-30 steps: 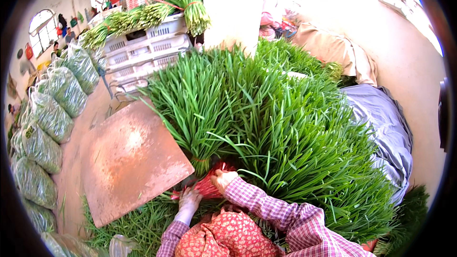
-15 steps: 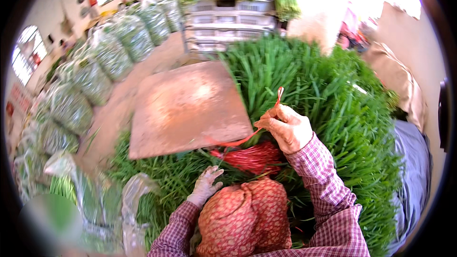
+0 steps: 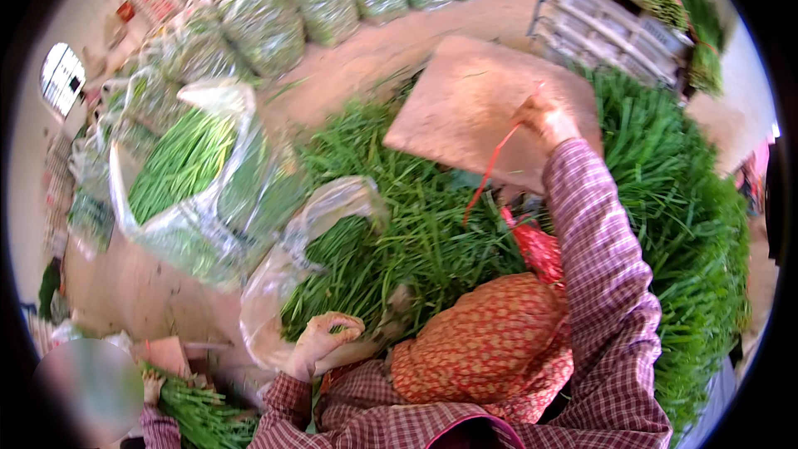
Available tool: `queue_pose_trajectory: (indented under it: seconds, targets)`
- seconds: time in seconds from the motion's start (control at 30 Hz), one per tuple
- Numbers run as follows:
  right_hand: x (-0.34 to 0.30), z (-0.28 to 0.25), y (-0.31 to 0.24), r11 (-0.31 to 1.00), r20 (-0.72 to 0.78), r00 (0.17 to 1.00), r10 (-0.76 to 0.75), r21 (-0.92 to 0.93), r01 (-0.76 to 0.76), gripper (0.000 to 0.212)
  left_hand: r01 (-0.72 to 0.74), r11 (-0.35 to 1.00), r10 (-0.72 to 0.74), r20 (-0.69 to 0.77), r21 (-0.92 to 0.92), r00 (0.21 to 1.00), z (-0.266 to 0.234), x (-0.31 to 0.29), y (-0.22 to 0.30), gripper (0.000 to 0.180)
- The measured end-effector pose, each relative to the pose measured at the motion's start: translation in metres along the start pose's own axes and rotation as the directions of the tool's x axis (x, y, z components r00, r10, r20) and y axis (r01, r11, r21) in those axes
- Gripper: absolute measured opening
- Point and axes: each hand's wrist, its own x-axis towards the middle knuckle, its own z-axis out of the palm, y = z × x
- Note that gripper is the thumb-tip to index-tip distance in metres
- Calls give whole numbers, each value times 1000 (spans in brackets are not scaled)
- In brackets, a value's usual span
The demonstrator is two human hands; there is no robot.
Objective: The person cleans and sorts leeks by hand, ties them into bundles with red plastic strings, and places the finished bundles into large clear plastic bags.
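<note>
Greens (image 3: 677,208) stand in a dense mass to your right, and a looser heap of cut leaves (image 3: 416,220) lies in front of you. Beyond the heap sits the flat reddish board (image 3: 449,104); near your left, a clear plastic bag (image 3: 266,308) gapes around more leaves. Your left hand (image 3: 324,339) is by that bag's near edge, fingers curled into a loose ring; you show nothing in it, and whether it grips the plastic I cannot tell. Your right hand (image 3: 549,120), raised over the board, pinches one end of a thin red strip (image 3: 496,168), which hangs toward the heap. The red bundle (image 3: 536,248) lies beside your right forearm. You seem to be at readying a tie; the next move likely calls for bringing strip and leaves together, with your left hand steadying them.
</note>
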Motion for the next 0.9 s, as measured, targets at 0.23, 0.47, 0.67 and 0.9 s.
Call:
queue_pose_trajectory:
  seconds: [0.23,0.47,0.67,0.9]
  targets:
    - [33,13,-39,955,-27,965,263,-135,-264,43,252,965,-256,-422,-65,870,-22,-23,-59,22]
    - [58,49,-214,971,264,954,-146,223,87,20,225,885,-432,-538,-408,724,-54,-17,-143,33]
    - [-2,176,-354,973,892,399,-212,231,-1,23,477,856,-516,-379,-200,768,-18,-37,-179,77]
    - [-129,231,-418,960,952,-169,-256,271,72,26,558,805,-592,-352,-204,725,24,-95,-214,92]
